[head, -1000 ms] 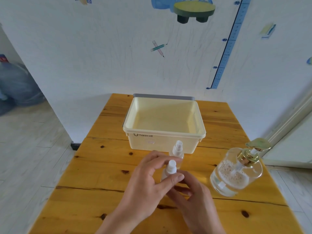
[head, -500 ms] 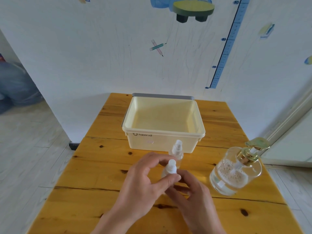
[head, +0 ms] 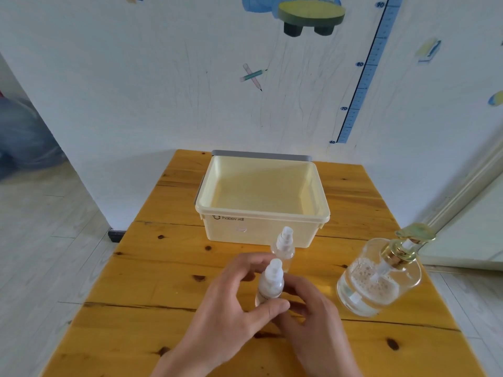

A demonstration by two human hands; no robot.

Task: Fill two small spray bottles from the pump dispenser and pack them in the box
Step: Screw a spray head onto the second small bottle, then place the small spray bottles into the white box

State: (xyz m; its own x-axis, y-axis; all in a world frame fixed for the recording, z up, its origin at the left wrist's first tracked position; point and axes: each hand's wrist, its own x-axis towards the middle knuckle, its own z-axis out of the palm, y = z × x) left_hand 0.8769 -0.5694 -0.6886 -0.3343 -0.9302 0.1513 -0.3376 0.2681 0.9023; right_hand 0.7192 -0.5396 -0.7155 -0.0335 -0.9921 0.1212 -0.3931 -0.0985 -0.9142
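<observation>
We hold one spray bottle [head: 269, 284] upright with both hands: left hand [head: 231, 303] fingers curl round its body, right hand [head: 313, 322] fingers pinch its base. The second spray bottle [head: 283, 247] stands on the counter [head: 163, 268] just behind it, before the box [head: 258, 229]; the pump dispenser [head: 378, 278] stands to the right.

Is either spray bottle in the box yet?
No: the far bottle stands on the table before the box, and the left hand and right hand hold the near bottle.

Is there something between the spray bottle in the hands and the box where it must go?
Yes. The second spray bottle stands upright just before the near wall of the box, on the line from the held bottle. The box is open on top.
</observation>
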